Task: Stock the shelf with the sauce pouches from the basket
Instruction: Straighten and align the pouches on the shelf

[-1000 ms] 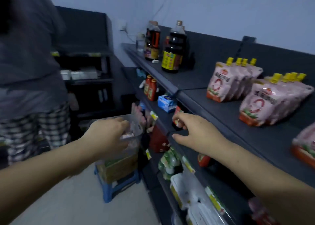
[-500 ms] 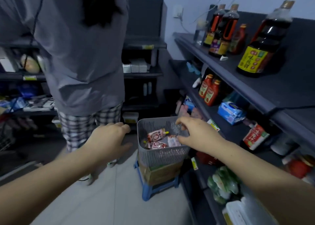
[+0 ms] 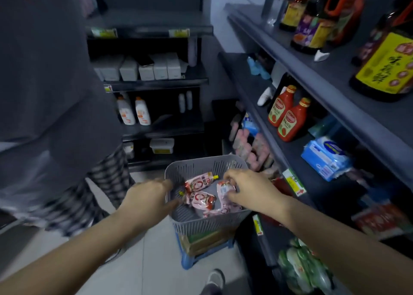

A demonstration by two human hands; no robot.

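A grey slotted basket (image 3: 202, 224) sits on a box atop a blue stool in the aisle. Inside lie pink sauce pouches with yellow caps: one near the back (image 3: 199, 182), one in the middle (image 3: 202, 200), and one at the right (image 3: 224, 194). My right hand (image 3: 248, 190) is inside the basket, fingers curled round the top of the right pouch. My left hand (image 3: 147, 199) reaches over the basket's left rim with fingers extended, holding nothing. The dark shelf unit (image 3: 297, 147) runs along the right.
A person in a grey top and checked trousers (image 3: 53, 120) stands close on the left. Red ketchup bottles (image 3: 288, 115), a blue tissue pack (image 3: 326, 158) and dark soy bottles (image 3: 384, 64) fill the right shelves. Another shelf unit (image 3: 154, 82) stands behind the basket. My shoe (image 3: 215, 279) is below.
My view has turned from the upper shelf down to the basket. My right hand has moved from the shelf edge into the basket and taken hold of a pouch. My left hand reached the rim.
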